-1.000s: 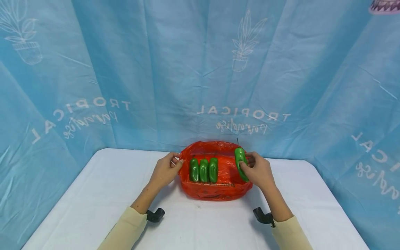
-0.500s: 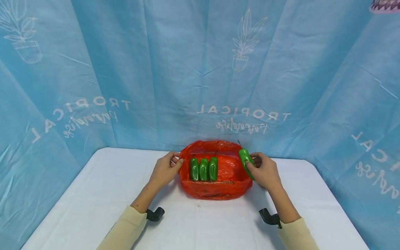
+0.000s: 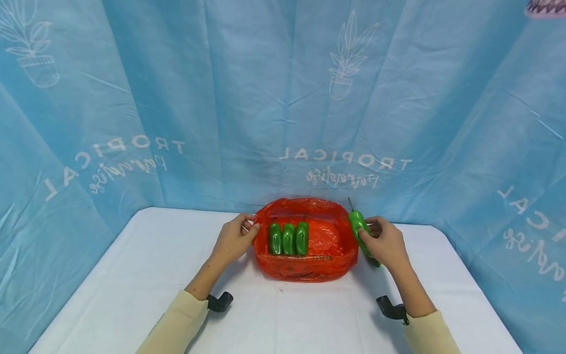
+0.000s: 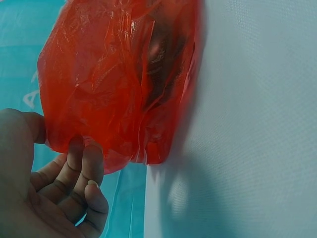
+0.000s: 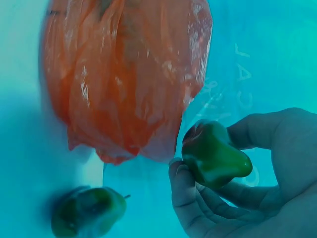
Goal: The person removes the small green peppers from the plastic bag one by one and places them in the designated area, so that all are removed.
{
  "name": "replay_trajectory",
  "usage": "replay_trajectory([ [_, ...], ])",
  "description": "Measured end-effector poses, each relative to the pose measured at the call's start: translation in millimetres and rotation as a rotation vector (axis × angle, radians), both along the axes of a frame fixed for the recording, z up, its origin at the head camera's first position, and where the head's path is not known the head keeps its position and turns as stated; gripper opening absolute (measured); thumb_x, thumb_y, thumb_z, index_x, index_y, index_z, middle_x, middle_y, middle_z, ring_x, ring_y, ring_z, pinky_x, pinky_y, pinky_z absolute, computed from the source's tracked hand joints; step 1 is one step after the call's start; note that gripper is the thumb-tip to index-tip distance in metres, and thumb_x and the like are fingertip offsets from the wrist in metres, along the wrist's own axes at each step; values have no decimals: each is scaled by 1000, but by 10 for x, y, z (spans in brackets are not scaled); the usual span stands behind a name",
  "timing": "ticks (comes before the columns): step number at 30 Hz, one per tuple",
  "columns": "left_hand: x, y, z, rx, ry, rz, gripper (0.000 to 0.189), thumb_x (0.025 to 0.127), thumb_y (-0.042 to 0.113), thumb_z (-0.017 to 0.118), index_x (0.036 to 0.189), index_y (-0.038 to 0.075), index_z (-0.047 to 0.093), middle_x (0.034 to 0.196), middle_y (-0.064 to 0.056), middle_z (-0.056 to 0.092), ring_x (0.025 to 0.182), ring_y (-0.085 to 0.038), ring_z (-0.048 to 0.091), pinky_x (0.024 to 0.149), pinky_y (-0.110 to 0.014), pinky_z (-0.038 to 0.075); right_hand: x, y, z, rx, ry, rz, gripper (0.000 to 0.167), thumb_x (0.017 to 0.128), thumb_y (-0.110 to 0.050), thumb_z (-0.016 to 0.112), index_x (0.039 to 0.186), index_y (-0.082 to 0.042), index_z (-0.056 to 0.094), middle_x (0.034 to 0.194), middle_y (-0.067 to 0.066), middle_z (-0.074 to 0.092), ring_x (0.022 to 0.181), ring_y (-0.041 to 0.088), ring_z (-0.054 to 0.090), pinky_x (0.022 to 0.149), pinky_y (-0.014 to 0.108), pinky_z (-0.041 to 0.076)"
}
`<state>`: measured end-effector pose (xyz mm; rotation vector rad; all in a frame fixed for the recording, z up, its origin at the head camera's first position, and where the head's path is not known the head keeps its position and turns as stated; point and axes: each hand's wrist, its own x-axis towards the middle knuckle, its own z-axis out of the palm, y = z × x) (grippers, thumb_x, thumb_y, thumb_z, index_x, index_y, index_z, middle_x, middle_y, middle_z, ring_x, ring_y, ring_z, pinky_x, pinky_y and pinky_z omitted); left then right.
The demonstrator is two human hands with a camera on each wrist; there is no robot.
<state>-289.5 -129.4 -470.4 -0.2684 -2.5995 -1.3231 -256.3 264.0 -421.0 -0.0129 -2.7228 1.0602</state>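
Note:
A red plastic bag (image 3: 305,270) stands with its mouth spread wide on the white table. Three green peppers (image 3: 288,239) lie side by side in its left half. My left hand (image 3: 234,238) pinches the bag's left rim between thumb and fingers, as the left wrist view confirms. Just outside the right rim, my right hand (image 3: 386,243) grips another green pepper (image 5: 213,158) by its middle, stem pointing up and away. Below that hand, one more green pepper (image 5: 89,212) lies on the table; in the head view it is mostly hidden.
A white cloth (image 3: 283,319) covers the table. Behind and at both sides hangs a blue printed curtain (image 3: 247,98), close to the bag's far side. Black wrist cameras (image 3: 219,302) sit under both forearms.
My right hand has carried its pepper rightward from over the bag's mouth to outside its right rim. The left hand and the three peppers in the bag stay in place.

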Motion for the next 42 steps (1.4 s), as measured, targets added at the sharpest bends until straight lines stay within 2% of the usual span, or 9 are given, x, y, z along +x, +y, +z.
replay_trajectory([
  [9, 4, -3, 9, -6, 8, 0, 29, 102, 25, 67, 125, 6, 70, 91, -2, 70, 76, -15, 63, 67, -33, 53, 1, 213, -57, 37, 5, -38, 44, 100, -26, 68, 133, 3, 65, 116, 25, 72, 106, 41, 72, 85, 54, 61],
  [15, 10, -2, 17, -7, 3, 3, 29, 102, 25, 67, 124, 7, 70, 91, -3, 70, 75, -16, 63, 68, -33, 53, 1, 348, -121, 27, -24, -75, 45, 101, -27, 66, 134, 4, 64, 118, 25, 71, 108, 41, 70, 83, 52, 61],
  [25, 14, 4, 26, -8, -7, -4, 29, 102, 24, 66, 125, 6, 69, 91, -4, 70, 75, -15, 62, 67, -32, 53, -38, 435, -170, 25, -41, -112, 47, 100, -25, 66, 134, 7, 62, 119, 28, 70, 110, 44, 69, 82, 52, 62],
  [33, 15, -2, 25, -16, -5, 0, 29, 102, 25, 66, 124, 7, 70, 91, -3, 71, 75, -16, 63, 66, -32, 53, -106, 531, -270, 30, -76, -142, 50, 101, -27, 66, 136, 9, 60, 125, 32, 67, 115, 47, 66, 86, 55, 61],
  [42, 15, 7, 28, -15, -19, -9, 30, 102, 25, 67, 126, 7, 69, 91, -3, 70, 75, -16, 63, 67, -33, 53, -113, 622, -373, 27, -105, -175, 52, 100, -27, 65, 135, 10, 59, 127, 34, 65, 114, 48, 65, 84, 53, 61],
])
